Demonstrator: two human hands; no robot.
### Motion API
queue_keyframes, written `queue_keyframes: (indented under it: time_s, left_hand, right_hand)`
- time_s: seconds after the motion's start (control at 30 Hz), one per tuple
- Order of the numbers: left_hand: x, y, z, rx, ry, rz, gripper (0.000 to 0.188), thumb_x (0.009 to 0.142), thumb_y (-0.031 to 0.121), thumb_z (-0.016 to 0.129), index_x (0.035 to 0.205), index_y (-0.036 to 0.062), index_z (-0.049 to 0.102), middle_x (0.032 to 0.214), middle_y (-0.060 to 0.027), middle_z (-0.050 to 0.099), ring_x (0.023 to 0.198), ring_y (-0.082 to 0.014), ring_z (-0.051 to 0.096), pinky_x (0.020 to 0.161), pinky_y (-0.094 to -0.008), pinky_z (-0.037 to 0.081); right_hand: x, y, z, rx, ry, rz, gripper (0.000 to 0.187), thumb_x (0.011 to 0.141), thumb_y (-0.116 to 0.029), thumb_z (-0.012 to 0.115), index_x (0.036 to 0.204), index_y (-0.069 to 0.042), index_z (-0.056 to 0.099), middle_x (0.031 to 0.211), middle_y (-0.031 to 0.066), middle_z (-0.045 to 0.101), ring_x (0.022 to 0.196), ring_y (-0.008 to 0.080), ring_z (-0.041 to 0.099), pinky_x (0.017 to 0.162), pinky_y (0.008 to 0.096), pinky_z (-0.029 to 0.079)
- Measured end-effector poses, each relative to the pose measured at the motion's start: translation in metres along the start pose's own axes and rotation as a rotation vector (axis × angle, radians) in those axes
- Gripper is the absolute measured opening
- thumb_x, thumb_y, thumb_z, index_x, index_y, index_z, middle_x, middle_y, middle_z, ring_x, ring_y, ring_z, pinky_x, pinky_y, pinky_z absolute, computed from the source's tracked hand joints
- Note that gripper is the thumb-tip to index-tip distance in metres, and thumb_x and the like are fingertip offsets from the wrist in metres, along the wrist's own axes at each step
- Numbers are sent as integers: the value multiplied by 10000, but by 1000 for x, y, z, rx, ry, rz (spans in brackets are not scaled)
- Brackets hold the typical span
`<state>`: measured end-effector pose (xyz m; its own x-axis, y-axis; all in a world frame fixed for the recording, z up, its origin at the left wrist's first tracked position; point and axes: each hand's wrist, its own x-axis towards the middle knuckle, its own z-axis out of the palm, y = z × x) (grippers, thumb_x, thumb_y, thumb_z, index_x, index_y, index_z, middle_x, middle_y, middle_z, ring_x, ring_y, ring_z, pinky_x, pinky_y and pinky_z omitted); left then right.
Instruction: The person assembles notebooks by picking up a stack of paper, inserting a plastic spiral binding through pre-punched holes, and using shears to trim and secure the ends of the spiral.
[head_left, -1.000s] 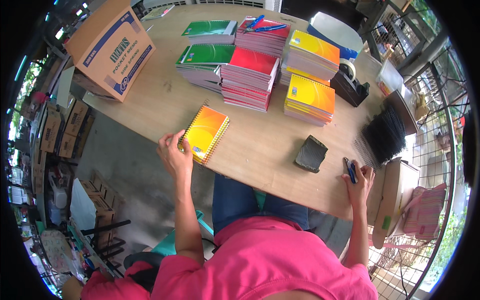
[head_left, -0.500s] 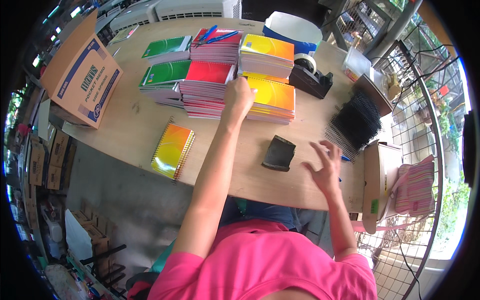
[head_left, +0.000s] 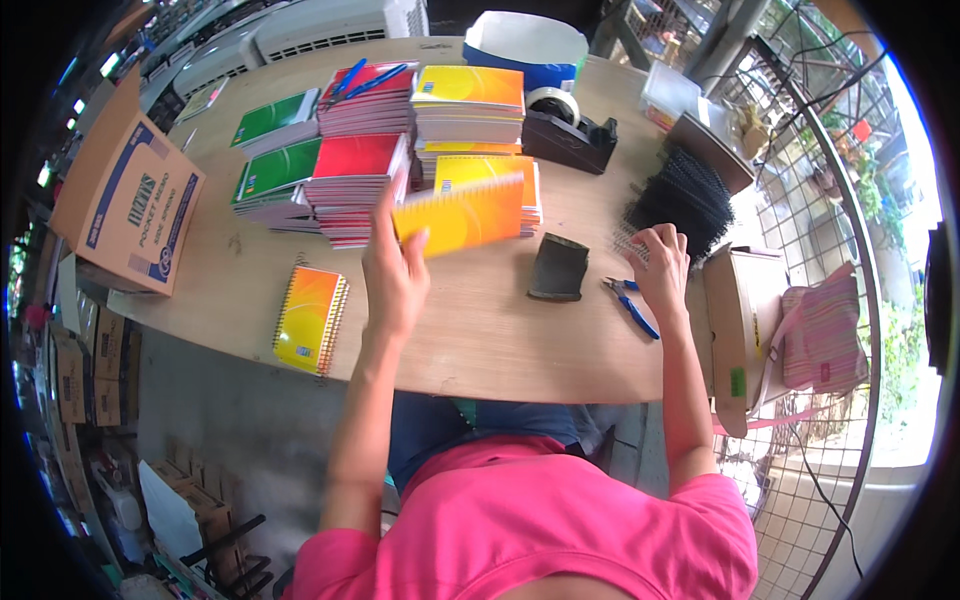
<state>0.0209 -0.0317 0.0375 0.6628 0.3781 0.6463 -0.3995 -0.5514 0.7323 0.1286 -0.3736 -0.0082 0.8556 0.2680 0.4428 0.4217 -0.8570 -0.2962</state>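
My left hand (head_left: 395,275) grips a yellow-orange notebook (head_left: 465,215) by its left end, tilted up off the table in front of the stacks. Beneath and behind it, a stack of yellow notebooks (head_left: 480,172) is partly covered. My right hand (head_left: 660,262), fingers bent together, is at the near edge of a pile of black spiral binding coils (head_left: 688,205). Whatever is between its fingertips is hidden. Blue-handled pliers (head_left: 638,312) lie just below that hand. A small dark open tray (head_left: 558,268) sits between my two hands.
Green (head_left: 275,175) and red notebook stacks (head_left: 355,165) stand behind, blue-handled tools (head_left: 365,82) on top. Bound yellow notebooks (head_left: 308,318) lie at the front left. A tape dispenser (head_left: 570,137), a blue-white container (head_left: 525,50) and cardboard boxes (head_left: 140,205) flank the work area.
My left hand has lifted a yellow notebook off its stack and drawn it toward me. My right hand has moved up to the coils, uncovering the pliers. The view has shifted too.
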Motion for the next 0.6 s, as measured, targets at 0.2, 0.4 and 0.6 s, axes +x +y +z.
queue_keyframes:
  time_s: [0.2, 0.4, 0.6]
  left_hand:
    - [-94, -9, -12, 179, -349, 1, 414, 937, -57, 541, 1341, 30, 550, 1100, -144, 592, 1023, -337, 600, 945, -404, 488]
    - [-104, -7, 15, 14, -234, -87, 301, 921, 151, 684, 1193, 53, 598, 1089, -166, 573, 1080, -363, 519, 923, -472, 446]
    - [-110, -7, 21, 77, -181, 14, 206, 899, 83, 696, 1094, 73, 631, 984, -129, 568, 983, -317, 519, 838, -442, 473]
  right_hand:
    - [-2, 13, 8, -186, 92, -121, 187, 810, -108, 735, 982, -125, 664, 1029, 37, 615, 1050, 261, 569, 885, 447, 428]
    - [15, 9, -35, -29, 130, -265, 254, 841, 36, 666, 1068, -76, 644, 931, 92, 656, 877, 289, 666, 763, 410, 518]
    - [-4, -32, -50, 347, -51, -400, 218, 781, 38, 726, 982, -45, 708, 896, 118, 649, 755, 307, 665, 656, 395, 539]
